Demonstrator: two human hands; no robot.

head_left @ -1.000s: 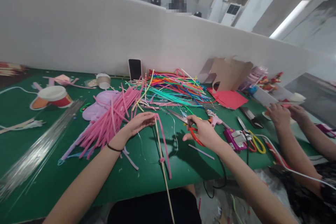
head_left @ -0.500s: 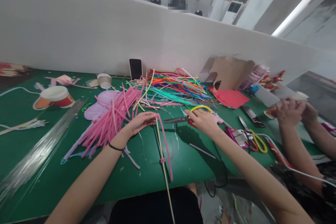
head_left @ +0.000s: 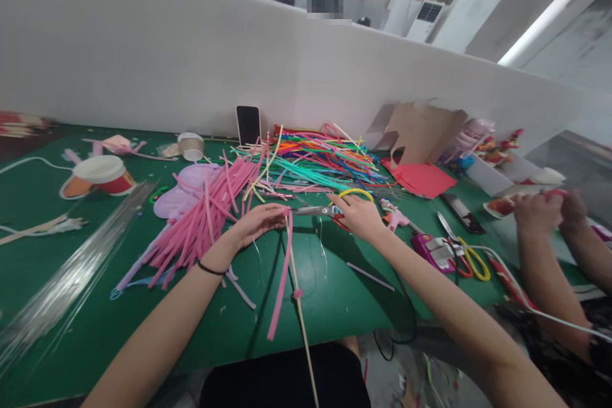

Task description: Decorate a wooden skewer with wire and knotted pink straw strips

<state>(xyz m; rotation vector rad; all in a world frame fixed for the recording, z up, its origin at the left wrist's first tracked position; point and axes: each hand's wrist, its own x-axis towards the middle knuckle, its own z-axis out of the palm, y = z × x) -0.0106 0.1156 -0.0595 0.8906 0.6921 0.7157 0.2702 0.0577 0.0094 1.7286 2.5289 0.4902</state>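
My left hand (head_left: 258, 223) pinches a pink pipe cleaner (head_left: 281, 287) near its upper end, against the top of a thin wooden stick (head_left: 303, 328). The pipe cleaner hangs down, and the stick slants toward my lap with a small pink knob (head_left: 298, 294) partway along it. In my right hand (head_left: 361, 220) are scissors (head_left: 310, 210) with yellow and red handles. Their blades point left, tips at the pink piece beside my left fingertips. Whether the blades touch it I cannot tell. Left of my hand lies a pile of pink pipe cleaners (head_left: 205, 220).
Multicoloured pipe cleaners (head_left: 325, 162) lie at the back beside a propped phone (head_left: 248, 125). To the right are a glue gun (head_left: 394, 215), more scissors (head_left: 471, 255) and a co-worker's hands (head_left: 540, 213). Clear thin rods (head_left: 79, 268) and a paper cup (head_left: 108, 173) are at left.
The scissors have moved left, their tips now reaching the pink piece at my left fingertips. The hanging pipe cleaner has swung from the stick's right side to its left.
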